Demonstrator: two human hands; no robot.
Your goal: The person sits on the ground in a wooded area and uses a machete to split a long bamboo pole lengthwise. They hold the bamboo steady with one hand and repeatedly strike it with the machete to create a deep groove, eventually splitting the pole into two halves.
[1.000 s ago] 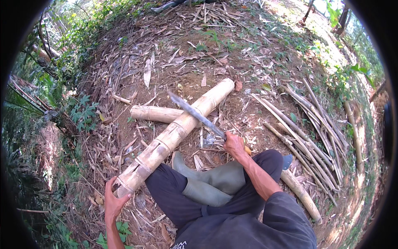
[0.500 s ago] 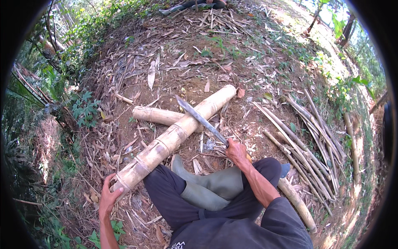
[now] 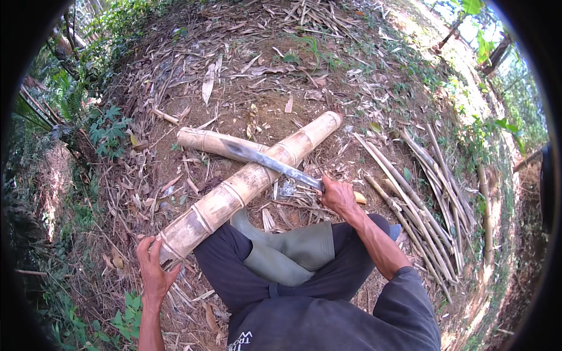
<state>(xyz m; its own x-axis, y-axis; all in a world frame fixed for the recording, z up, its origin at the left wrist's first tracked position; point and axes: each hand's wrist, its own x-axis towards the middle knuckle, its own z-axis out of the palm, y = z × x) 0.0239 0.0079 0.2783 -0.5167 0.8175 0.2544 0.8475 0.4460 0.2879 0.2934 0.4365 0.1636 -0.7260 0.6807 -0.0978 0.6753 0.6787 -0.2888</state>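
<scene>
A thick, pale bamboo pole [image 3: 231,198] slants from beside my left knee up to the far right. My left hand [image 3: 157,266] is wrapped round its near end, thumb on the underside edge and fingers over the top. My right hand [image 3: 339,198] grips a machete by its handle; the yellowish handle end [image 3: 359,198] sticks out behind the fist. The long dark machete blade [image 3: 275,165] lies across the pole in this view, its tip to the left; I cannot tell whether it touches. Under the pole, a second bamboo piece [image 3: 202,139] lies crosswise on the ground.
My crossed legs in green rubber boots [image 3: 281,257] are close below the pole. Long split bamboo strips [image 3: 421,205] lie in a heap on the right. Another pile of strips [image 3: 322,17] is at the far end. Plants [image 3: 110,130] grow along the left; dry leaves cover the soil.
The machete has swung so its blade lies flatter, tip lower against the pole. My left hand has shifted its hold, and the pole has moved slightly. The person at the far end has left the view.
</scene>
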